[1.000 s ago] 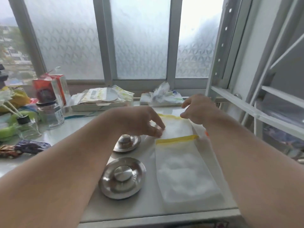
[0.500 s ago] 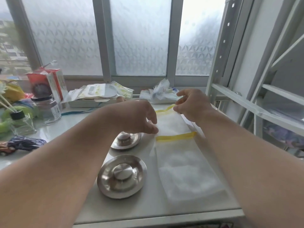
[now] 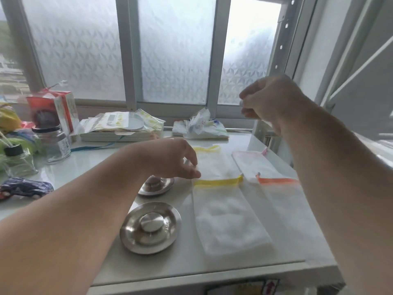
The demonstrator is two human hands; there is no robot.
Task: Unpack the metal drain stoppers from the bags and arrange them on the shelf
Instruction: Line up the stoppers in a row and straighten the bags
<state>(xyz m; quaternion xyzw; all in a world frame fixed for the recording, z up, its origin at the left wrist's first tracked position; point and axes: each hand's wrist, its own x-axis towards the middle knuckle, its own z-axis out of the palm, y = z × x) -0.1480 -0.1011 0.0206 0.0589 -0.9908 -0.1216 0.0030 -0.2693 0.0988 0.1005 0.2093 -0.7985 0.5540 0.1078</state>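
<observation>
Two metal drain stoppers lie on the white shelf top [image 3: 148, 271]: the near stopper [image 3: 150, 227] in full view, the far stopper [image 3: 156, 186] partly under my left hand. My left hand [image 3: 174, 159] reaches down with its fingertips pinched on the left edge of the far yellow-edged bag [image 3: 214, 165]. In front of that bag lies a white mesh bag with a yellow band [image 3: 227, 220]. My right hand [image 3: 270, 101] is raised above the shelf, fingers closed; something small and pale at the fingertips is too blurred to identify.
An orange-banded mesh bag [image 3: 285, 201] and a pink-edged bag [image 3: 251, 162] lie at the right. A glass jar [image 3: 53, 143], red box [image 3: 53, 109], packet stack [image 3: 121, 127] and crumpled wrapper [image 3: 200, 126] line the window side. A white rack upright [image 3: 282, 39] stands right.
My right hand has left the far end of the yellow-edged bag and risen up and to the right. The orange-banded and pink-edged bags are now uncovered. My left hand stays on the bag.
</observation>
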